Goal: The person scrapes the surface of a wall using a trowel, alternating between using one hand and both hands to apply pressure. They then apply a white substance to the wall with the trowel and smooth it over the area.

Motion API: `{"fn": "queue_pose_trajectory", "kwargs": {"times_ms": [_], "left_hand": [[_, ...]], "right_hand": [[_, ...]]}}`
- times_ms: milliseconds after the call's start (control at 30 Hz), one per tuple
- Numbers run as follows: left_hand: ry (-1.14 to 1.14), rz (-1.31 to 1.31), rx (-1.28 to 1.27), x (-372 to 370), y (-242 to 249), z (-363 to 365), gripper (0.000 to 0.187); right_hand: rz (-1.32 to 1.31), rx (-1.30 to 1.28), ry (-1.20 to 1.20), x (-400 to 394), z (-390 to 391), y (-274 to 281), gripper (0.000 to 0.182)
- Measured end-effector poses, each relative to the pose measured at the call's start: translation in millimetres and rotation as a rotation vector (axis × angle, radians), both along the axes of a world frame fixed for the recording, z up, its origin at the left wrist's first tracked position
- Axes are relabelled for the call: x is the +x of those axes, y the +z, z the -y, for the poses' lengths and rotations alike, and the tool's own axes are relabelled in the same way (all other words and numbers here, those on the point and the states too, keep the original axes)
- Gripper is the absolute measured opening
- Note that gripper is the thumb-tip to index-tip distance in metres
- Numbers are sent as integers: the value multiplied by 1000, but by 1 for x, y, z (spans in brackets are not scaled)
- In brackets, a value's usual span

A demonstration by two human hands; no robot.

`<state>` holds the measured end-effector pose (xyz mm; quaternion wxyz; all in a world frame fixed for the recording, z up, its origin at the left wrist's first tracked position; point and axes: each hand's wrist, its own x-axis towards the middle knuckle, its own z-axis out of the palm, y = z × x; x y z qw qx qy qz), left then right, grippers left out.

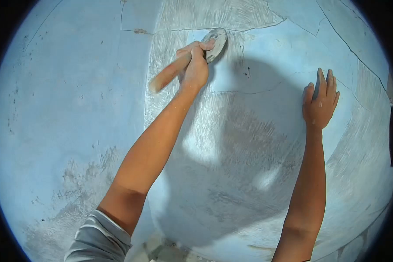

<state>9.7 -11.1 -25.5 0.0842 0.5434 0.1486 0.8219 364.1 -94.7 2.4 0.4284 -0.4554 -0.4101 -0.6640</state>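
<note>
My left hand (194,63) is wrapped round a scraper with a thick wooden handle (172,73) that points down and to the left. Its rounded grey blade (218,45), smeared with pale residue, lies against the blue wall (83,100) just under a long crack. My thumb presses along the base of the blade. Farther right, my right hand (320,101) is held flat against the wall, fingers stretched upward and nothing in it. Pale dust marks show on its back.
Scratched, whitish patches (209,126) and rough grey areas (253,139) cover the wall's middle. A dark crack (351,49) runs down the right side. Stone-like pieces (161,251) show at the bottom. My shadow falls across the wall between my arms.
</note>
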Motion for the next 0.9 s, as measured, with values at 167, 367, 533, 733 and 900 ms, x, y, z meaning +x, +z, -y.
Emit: {"fn": "queue_pose_trajectory", "kwargs": {"times_ms": [167, 367, 533, 733, 900], "left_hand": [[-67, -90, -1, -8, -28, 1, 51], [-50, -6, -5, -7, 6, -29, 47], [-238, 23, 121, -6, -23, -25, 44], [-157, 24, 34, 6, -21, -27, 49], [-382, -33, 118, 8, -72, -34, 45]], "right_hand": [[-8, 1, 6, -2, -2, -1, 53], [2, -5, 24, 0, -1, -2, 52], [-28, -9, -1, -3, 0, -1, 52], [0, -2, 5, 4, -4, -1, 53], [-5, 1, 13, 2, -4, -1, 52]]}}
